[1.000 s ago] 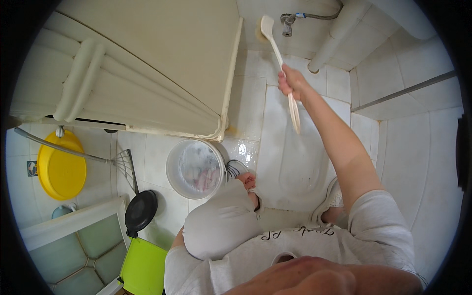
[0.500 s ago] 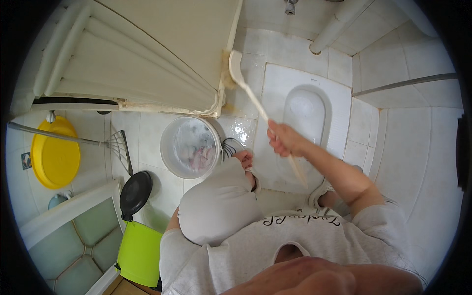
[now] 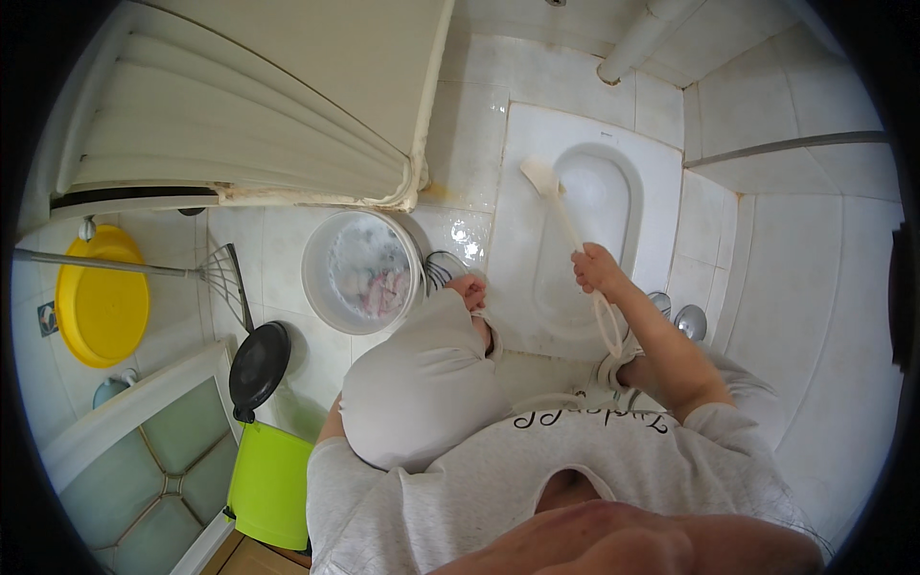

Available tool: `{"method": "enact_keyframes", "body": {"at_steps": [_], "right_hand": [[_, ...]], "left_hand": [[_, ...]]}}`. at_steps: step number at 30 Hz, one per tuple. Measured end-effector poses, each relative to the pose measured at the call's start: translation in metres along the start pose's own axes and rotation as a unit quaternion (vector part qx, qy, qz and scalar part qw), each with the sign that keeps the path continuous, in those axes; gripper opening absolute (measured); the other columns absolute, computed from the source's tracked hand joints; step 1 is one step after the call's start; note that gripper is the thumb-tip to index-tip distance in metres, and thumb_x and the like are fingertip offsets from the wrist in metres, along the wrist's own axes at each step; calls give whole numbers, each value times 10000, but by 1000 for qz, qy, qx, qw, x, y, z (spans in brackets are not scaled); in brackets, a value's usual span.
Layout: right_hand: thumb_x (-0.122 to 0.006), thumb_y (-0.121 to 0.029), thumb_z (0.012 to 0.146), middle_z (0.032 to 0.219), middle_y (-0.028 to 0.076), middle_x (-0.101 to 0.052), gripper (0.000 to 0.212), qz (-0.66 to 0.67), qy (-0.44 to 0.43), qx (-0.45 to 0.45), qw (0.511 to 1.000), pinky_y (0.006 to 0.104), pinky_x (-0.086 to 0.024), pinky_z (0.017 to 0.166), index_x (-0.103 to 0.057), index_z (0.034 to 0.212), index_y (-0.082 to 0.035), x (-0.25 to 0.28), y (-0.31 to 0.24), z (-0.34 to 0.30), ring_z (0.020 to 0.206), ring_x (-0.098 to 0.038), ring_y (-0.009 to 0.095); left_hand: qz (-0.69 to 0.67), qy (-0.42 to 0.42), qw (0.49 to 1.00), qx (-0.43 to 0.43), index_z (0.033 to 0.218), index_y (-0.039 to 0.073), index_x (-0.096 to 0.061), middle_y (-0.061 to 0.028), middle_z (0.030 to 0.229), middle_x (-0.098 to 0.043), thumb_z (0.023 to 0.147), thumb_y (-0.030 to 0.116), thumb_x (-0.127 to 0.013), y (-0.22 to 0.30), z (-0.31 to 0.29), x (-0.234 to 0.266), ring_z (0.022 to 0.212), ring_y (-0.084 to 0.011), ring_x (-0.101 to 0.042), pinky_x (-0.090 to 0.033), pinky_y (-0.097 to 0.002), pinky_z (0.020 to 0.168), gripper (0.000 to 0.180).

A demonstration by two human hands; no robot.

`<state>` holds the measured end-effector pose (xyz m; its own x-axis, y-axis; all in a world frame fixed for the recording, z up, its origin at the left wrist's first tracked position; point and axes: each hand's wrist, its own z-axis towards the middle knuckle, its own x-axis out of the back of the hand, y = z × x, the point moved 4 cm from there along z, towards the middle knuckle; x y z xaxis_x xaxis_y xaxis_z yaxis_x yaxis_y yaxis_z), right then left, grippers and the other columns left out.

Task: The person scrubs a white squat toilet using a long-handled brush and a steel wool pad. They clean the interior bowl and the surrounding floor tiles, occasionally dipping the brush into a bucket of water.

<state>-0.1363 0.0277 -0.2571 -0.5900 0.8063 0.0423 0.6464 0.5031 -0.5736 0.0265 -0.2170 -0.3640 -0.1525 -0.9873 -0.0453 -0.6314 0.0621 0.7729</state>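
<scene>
My right hand [image 3: 598, 269] is closed around the handle of a pale long-handled scrubbing brush [image 3: 565, 216]. Its head slants over the left rim of the white squat toilet [image 3: 517, 278]; whether the bristles touch the ceramic I cannot tell. The looped handle end hangs back toward my right foot. My left hand [image 3: 468, 291] is curled closed beside my bent left knee, and whatever its fingers may hold is hidden. Just left of it stands a white bucket [image 3: 310, 278] with foamy water and pinkish cloth inside. Black curved strips [image 3: 440, 268] show between bucket and hand.
A cream cabinet [image 3: 287, 86] with a stained lower edge stands at the upper left. At the left are a yellow basin [image 3: 103, 297], a black pan [image 3: 260, 369] and a lime-green bin [image 3: 271, 484]. Shiny round metal pieces [image 3: 690, 322] lie right of my right leg. Wet floor tiles [image 3: 470, 235] glisten.
The brush has moved right, from the floor along the cabinet's edge to the squat toilet's left rim, with my right hand shifting right. My left hand stays beside the knee. The view has shifted slightly.
</scene>
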Motion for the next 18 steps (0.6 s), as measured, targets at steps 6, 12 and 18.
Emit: {"method": "enact_keyframes", "body": {"at_steps": [6, 12, 18], "right_hand": [[-506, -217, 888, 688, 82, -516, 185, -42, -44, -54, 997, 323, -432, 452, -500, 911, -34, -5, 1, -28, 542, -520, 182], [-511, -214, 891, 648, 187, -527, 235, -316, 161, 252, 900, 418, -434, 587, -490, 821, 9, 20, 23, -5, 593, -517, 349], [-414, -258, 926, 737, 199, -575, 303, -213, 52, 110, 970, 433, -447, 616, -517, 838, 13, -22, -86, 50, 684, -575, 344]], "left_hand": [[-45, 15, 998, -32, 1037, 22, -524, -59, 773, -630, 880, 141, -557, -1, -8, -2, 669, -105, -587, -445, -230, 548, 199], [-40, -6, 999, -29, 1049, 17, -522, -61, 791, -633, 881, 137, -555, -5, -5, 0, 698, -112, -599, -464, -239, 576, 209], [-14, -4, 1000, -1, 1078, 2, -515, -73, 812, -634, 876, 113, -553, 2, -8, 2, 730, -126, -607, -494, -260, 655, 234]]}}
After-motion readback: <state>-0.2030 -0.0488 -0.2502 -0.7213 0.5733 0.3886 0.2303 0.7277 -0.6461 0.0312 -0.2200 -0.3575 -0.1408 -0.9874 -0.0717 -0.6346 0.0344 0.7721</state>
